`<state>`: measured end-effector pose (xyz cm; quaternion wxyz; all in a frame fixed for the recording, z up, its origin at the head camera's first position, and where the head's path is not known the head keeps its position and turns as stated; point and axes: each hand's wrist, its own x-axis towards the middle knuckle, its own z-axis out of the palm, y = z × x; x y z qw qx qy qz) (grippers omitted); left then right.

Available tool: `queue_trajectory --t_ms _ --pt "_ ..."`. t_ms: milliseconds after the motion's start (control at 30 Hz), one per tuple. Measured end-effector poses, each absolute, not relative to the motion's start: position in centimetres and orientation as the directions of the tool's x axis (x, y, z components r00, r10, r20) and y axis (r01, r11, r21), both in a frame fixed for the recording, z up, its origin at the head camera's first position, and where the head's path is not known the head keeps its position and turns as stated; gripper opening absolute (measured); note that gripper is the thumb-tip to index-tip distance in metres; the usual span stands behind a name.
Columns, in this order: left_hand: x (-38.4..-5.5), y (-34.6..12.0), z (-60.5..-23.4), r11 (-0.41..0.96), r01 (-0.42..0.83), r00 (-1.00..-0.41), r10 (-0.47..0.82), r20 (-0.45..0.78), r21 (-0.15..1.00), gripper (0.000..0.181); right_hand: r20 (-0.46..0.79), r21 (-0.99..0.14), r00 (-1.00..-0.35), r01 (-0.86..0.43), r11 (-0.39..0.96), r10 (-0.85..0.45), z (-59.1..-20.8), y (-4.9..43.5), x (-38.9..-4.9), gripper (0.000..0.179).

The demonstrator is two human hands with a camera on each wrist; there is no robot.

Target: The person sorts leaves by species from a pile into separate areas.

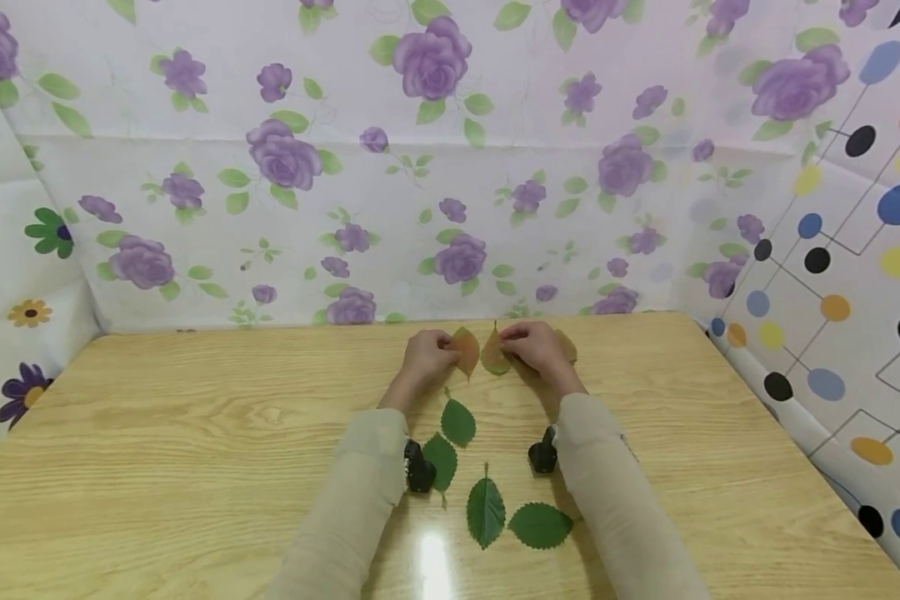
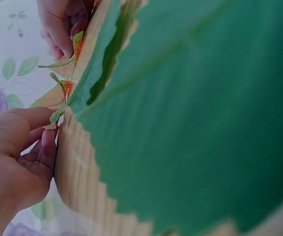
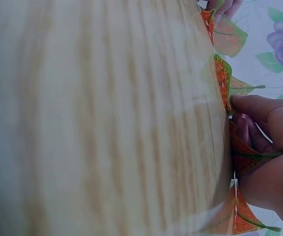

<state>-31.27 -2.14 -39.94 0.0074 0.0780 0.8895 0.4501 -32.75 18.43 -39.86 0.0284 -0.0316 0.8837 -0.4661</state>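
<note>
At the table's far edge, my left hand (image 1: 424, 360) pinches the left rim of an orange leaf (image 1: 465, 352) with green margins. In the left wrist view, the thumb and forefinger of the left hand (image 2: 20, 152) meet at that leaf's edge. To its right, my right hand (image 1: 538, 346) pinches a yellow-orange leaf (image 1: 494, 357), its stem pointing away from me. The right wrist view shows the fingertips of the right hand (image 3: 269, 123) at this leaf's edge (image 3: 223, 81). Another yellowish leaf (image 1: 566, 345) lies partly hidden behind the right hand.
Several green serrated leaves lie nearer me: one upper leaf (image 1: 459, 422), one beside the left wrist camera (image 1: 420, 468), one central leaf (image 1: 486, 512) and one by the right forearm (image 1: 542, 526). Flowered cloth (image 1: 292, 233) hangs behind the wooden table (image 1: 195, 433).
</note>
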Motion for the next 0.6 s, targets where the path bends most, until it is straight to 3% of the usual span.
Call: queue_trajectory --t_ms 600 --pt "-31.17 -2.39 -40.05 0.572 0.101 -0.993 0.114 0.043 0.814 0.029 -0.023 -0.797 -0.994 -0.047 0.602 -0.108 -39.79 18.51 -32.74 0.024"
